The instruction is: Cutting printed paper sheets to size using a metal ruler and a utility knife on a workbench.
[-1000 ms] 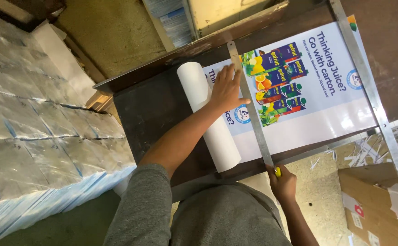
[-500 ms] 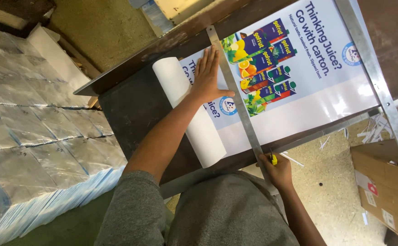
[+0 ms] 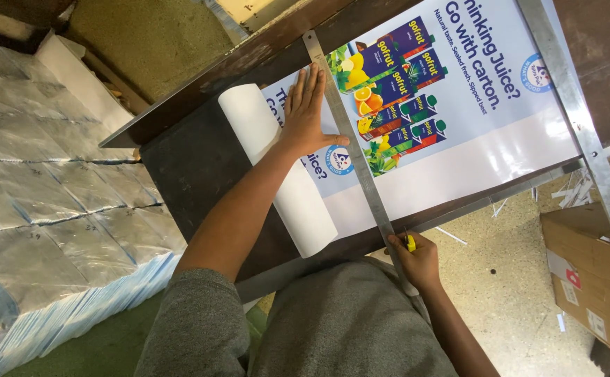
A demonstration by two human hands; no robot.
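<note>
Printed poster sheet [image 3: 451, 132], with juice cartons and fruit pictured on a pale blue and white ground, lies flat across a dark worktable [image 3: 193, 164]; everything else is placed from that sheet. Its rolled-up white end [image 3: 277, 171] sits on the sheet's left part, lying as a tube over the table's dark top. A long metal ruler [image 3: 350, 132] crosses the sheet from its far edge to its near edge, just right of the roll.

The left hand [image 3: 308, 115] is spread flat, fingers together and pointing away, palm pressing on the sheet between the roll and the ruler, with the thumb stretched out to touch the ruler's edge. The right hand [image 3: 413, 258] is at the sheet's near edge, closed around a small yellow-tipped cutter [image 3: 410, 243] at the ruler's near end; the blade itself is too small to make out, so whether it touches the paper is hard to say.

A second metal strip [image 3: 584, 139] runs along the sheet's right side. Left of the sheet, beyond the table, stand stacks of plastic-wrapped bundles [image 3: 47, 230]. Right of the sheet, lower on the speckled floor [image 3: 507, 279], sits a brown cardboard box [image 3: 591, 279], with thin paper offcuts [image 3: 577, 188] scattered close by.
</note>
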